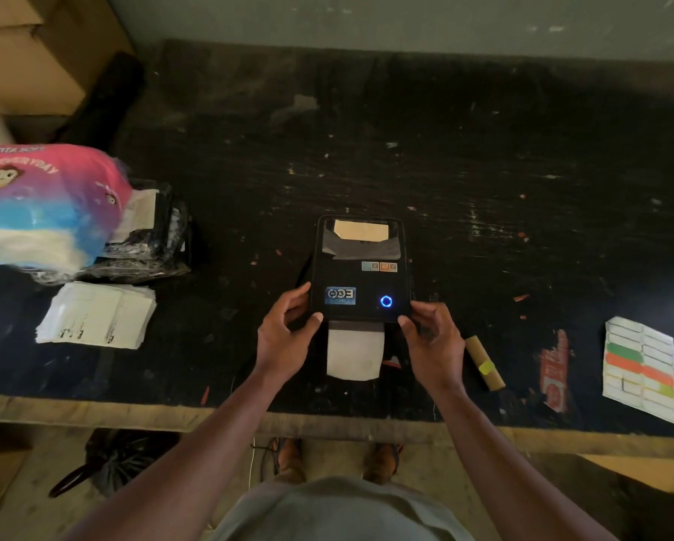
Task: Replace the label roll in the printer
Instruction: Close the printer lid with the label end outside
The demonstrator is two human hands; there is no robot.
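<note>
A black label printer [360, 275] stands near the front middle of the dark table [483, 169], its blue ring light lit. A strip of white label paper [354, 355] hangs out of its front slot. My left hand [284, 337] grips the printer's front left corner, thumb on top. My right hand [433, 339] holds the front right corner the same way. An empty cardboard roll core [483, 363] with a yellow sticker lies just right of my right hand. A tan patch shows through the window at the printer's rear.
A stack of white printed labels [97, 316] lies at the left. Behind it sit a pink and blue package [42, 205] and plastic-wrapped items [147, 244]. A sheet of coloured labels [640, 369] and a red sticker [554, 369] lie at the right. Cardboard boxes [26, 52] stand far left.
</note>
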